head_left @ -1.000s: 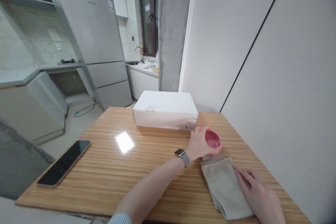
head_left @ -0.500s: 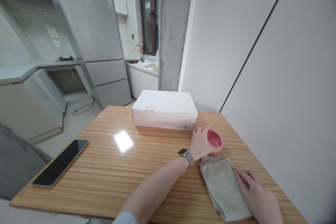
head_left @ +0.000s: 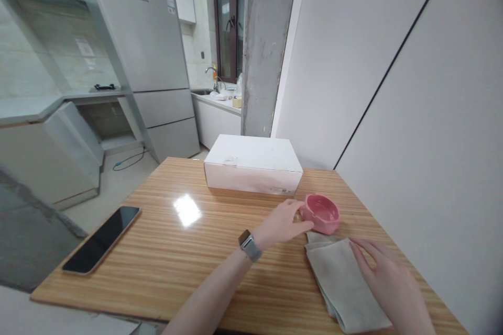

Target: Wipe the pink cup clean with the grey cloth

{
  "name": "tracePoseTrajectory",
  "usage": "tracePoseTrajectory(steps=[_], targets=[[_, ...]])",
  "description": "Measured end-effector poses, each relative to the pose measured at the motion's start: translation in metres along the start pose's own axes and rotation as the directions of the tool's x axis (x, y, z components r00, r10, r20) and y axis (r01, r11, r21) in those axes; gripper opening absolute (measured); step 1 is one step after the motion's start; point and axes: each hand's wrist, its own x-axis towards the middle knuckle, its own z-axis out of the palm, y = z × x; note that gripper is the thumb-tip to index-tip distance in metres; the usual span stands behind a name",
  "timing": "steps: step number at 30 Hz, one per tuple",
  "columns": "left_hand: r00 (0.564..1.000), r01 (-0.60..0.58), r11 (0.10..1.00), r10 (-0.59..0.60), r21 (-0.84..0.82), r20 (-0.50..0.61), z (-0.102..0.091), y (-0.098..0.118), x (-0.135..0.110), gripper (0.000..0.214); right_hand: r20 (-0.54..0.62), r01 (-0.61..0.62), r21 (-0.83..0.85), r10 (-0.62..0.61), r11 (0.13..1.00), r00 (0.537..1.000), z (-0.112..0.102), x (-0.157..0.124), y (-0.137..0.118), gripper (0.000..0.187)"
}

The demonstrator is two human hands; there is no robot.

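Head view shows a wooden counter [head_left: 165, 261] with light stripes, seen from above and a little from the left. The left hand [head_left: 281, 221] reaches forward to a small pink bowl [head_left: 321, 213] that stands on the counter near the right side, just in front of a white box [head_left: 253, 164]. The fingertips of this hand touch the left side of the bowl; the fingers are loosely stretched and not closed around it, so the grip is open and holds nothing. A watch [head_left: 249, 245] with a grey band sits on the left wrist.

The right hand [head_left: 389, 280] lies flat on a folded grey cloth [head_left: 341, 285], with the fingers spread and pointing to the left. It presses on the right part of the cloth and does not clasp it, so this grip is open too. The far end of the cloth lies just beside the bowl, on its near side; I cannot tell whether they touch.

A black phone [head_left: 102, 238] lies face up near the left edge of the counter, well apart from both hands. Behind the counter stand a grey fridge [head_left: 145, 52] and a concrete pillar [head_left: 264, 47], and a white wall [head_left: 412, 89] runs along the right side.
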Motion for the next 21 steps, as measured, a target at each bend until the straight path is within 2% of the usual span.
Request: tracePoseTrajectory(steps=[3, 5, 8, 10, 11, 12, 14, 18, 21], targets=[[0.996, 0.083, 0.993, -0.086, 0.083, 0.030, -0.019, 0.001, -0.045, 0.057, -0.010, 0.039, 0.144, -0.038, 0.989, 0.999, 0.006, 0.003, -0.050, 0.036], [0.990, 0.134, 0.988, -0.131, 0.077, -0.052, -0.023, 0.001, -0.077, 0.051, 0.039, 0.018, 0.309, -0.032, 0.951, 0.999, 0.019, -0.004, -0.091, 0.032], [0.943, 0.233, 0.972, -0.227, -0.003, -0.245, -0.018, 0.001, -0.119, 0.034, 0.172, -0.116, 0.566, 0.020, 0.816, 0.985, 0.047, -0.024, -0.152, 0.026], [0.899, 0.299, 0.951, -0.310, -0.082, -0.309, -0.013, 0.001, -0.139, 0.021, 0.278, -0.215, 0.679, 0.025, 0.702, 0.960, 0.064, -0.038, -0.183, 0.024], [0.873, 0.333, 0.935, -0.355, -0.121, -0.334, -0.011, 0.000, -0.147, 0.022, 0.307, -0.243, 0.725, 0.013, 0.645, 0.951, 0.070, -0.044, -0.195, 0.025], [0.852, 0.360, 0.920, -0.392, -0.156, -0.346, -0.009, -0.002, -0.154, 0.025, 0.326, -0.264, 0.765, 0.001, 0.587, 0.945, 0.075, -0.050, -0.204, 0.027], [0.828, 0.391, 0.901, -0.434, -0.189, -0.355, -0.006, -0.006, -0.163, 0.031, 0.342, -0.279, 0.804, -0.025, 0.526, 0.939, 0.079, -0.056, -0.214, 0.029], [0.829, 0.403, 0.908, -0.414, -0.111, -0.377, -0.003, -0.015, -0.171, 0.035, 0.354, -0.268, 0.812, -0.072, 0.519, 0.933, 0.077, -0.057, -0.216, 0.028], [0.845, 0.376, 0.924, -0.372, -0.067, -0.383, -0.002, -0.017, -0.173, 0.032, 0.346, -0.252, 0.814, -0.090, 0.524, 0.934, 0.075, -0.057, -0.214, 0.028]])
